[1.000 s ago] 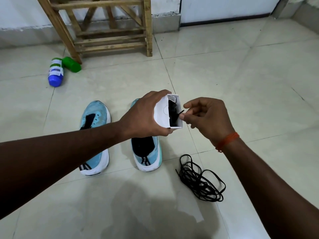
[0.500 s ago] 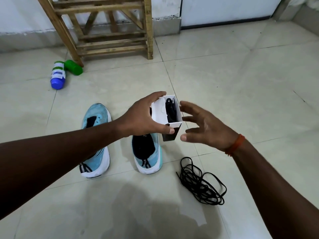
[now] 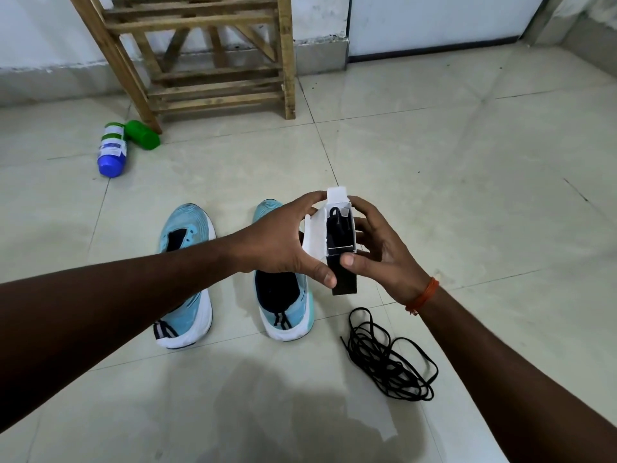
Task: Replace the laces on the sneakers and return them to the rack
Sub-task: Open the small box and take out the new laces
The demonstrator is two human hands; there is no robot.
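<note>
Two light-blue sneakers stand laceless on the tiled floor, the left sneaker (image 3: 185, 275) and the right sneaker (image 3: 283, 305), toes pointing away. Above the right one, my left hand (image 3: 283, 242) grips a small white box (image 3: 317, 235) with its flap open; black laces (image 3: 339, 228) show inside and a black card sticks out below. My right hand (image 3: 377, 252) holds the box from the other side, thumb on the black card. A loose pile of old black laces (image 3: 387, 359) lies on the floor to the right.
A wooden shoe rack (image 3: 207, 61) stands against the far wall. A blue bottle (image 3: 112, 152) and a green bottle (image 3: 142, 135) lie on the floor by its left leg. Bare tiles stretch to the right and front.
My right hand pinched a lace in the box, let go and opened, and now holds the box's right side. The black card has slid out of the bottom.
</note>
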